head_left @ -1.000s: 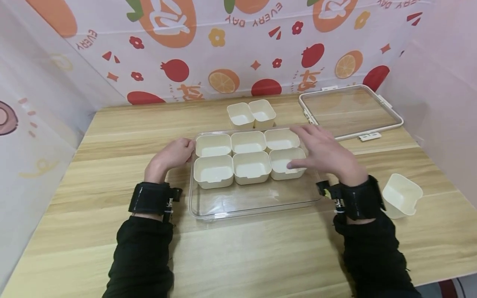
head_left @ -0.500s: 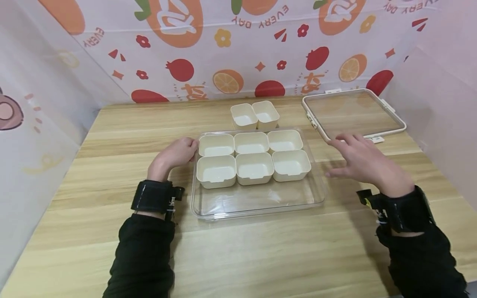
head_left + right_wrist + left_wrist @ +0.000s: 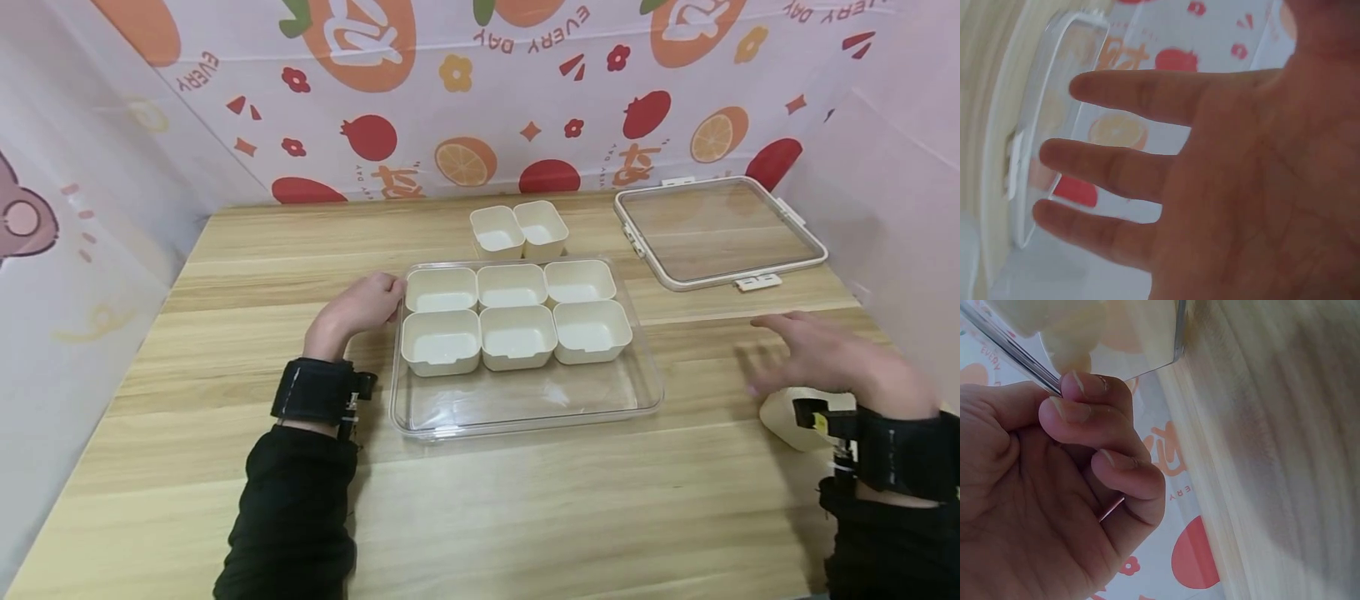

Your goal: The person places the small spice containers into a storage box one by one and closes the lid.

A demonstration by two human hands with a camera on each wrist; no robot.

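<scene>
A clear plastic storage box [image 3: 525, 396] stands on the table, with several cream bins [image 3: 517, 333] in two rows at its far side. My left hand [image 3: 360, 307] grips the box's left wall near the far corner. In the left wrist view its curled fingers [image 3: 1116, 469] lie against the clear wall below the rim. My right hand [image 3: 832, 358] hovers at the right with its fingers spread and nothing in them. Beneath it sits a loose cream bin [image 3: 787, 421], partly hidden by the hand and wrist camera. The right wrist view shows the open palm [image 3: 1235, 175].
Two more cream bins [image 3: 519, 232] stand side by side behind the box. At the back right a clear lid [image 3: 720, 229] with a white frame and clips lies on the wooden table [image 3: 562, 517]. A fruit-patterned cloth [image 3: 525, 100] hangs along the back edge.
My right hand has left the front right bin in the box and moved right, over the loose bin. My left hand stays on the box wall. The whole head view has shifted slightly.
</scene>
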